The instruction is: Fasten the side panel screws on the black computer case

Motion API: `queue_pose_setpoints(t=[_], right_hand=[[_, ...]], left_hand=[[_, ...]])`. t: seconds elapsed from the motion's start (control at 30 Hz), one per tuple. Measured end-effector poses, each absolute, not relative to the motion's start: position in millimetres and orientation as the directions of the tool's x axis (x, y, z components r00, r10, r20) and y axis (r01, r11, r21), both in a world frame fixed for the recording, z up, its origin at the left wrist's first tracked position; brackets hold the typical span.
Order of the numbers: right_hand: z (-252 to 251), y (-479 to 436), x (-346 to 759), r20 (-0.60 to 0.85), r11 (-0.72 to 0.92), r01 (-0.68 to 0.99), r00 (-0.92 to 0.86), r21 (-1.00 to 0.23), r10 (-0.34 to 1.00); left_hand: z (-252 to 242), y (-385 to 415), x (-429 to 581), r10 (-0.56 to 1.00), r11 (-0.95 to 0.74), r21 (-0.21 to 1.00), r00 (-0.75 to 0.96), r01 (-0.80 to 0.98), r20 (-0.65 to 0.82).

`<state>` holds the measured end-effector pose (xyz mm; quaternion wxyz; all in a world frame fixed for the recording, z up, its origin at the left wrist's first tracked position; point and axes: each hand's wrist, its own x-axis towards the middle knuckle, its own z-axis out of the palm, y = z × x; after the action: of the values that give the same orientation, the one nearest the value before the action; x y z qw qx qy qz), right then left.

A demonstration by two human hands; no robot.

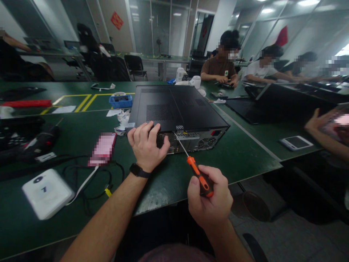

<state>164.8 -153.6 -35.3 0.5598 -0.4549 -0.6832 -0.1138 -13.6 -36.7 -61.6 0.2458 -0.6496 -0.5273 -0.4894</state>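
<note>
Closest to me is the right hand (209, 198), its fingers curled tight around one orange and black screwdriver (201, 179). The room has glass walls (156, 29), and one big green table (253, 156) with yellow lines. One flat black computer case (170, 102) lies in the middle. The screwdriver's tip is at its near edge. The left hand (147, 149) rests there too, fingers spread, hiding one corner. Left of it are one white box (47, 194), one blue tray (121, 103) and one pink phone (103, 145).
</note>
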Motion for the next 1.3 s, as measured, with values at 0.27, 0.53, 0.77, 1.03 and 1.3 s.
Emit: queue_pose_setpoints(t=[0.27,0.53,0.77,1.03,1.3], right_hand=[[-37.4,-152.8,166.7,0.872,0.514,0.784,0.068,-0.347,0.485],[-34.3,-153.0,166.1,0.871,0.568,0.748,0.026,-0.343,0.491],[-34.2,-154.1,167.4,0.849,0.520,0.761,0.074,-0.387,0.523],[-34.8,-153.2,167.7,0.859,0.561,0.729,0.071,-0.392,0.507],[-37.4,-154.0,169.7,0.842,0.499,0.758,0.121,-0.420,0.525]], left_hand=[[-63.1,-35.5,-14.7,0.475,-0.305,0.221,-0.052,0.926,0.878],[-64.1,-35.7,-14.6,0.458,-0.327,0.213,-0.042,0.921,0.888],[-63.4,-36.1,-14.3,0.464,-0.327,0.223,-0.050,0.918,0.885],[-63.5,-36.2,-14.4,0.505,-0.332,0.268,-0.070,0.904,0.861],[-63.6,-36.3,-14.8,0.461,-0.324,0.212,-0.042,0.922,0.886]])
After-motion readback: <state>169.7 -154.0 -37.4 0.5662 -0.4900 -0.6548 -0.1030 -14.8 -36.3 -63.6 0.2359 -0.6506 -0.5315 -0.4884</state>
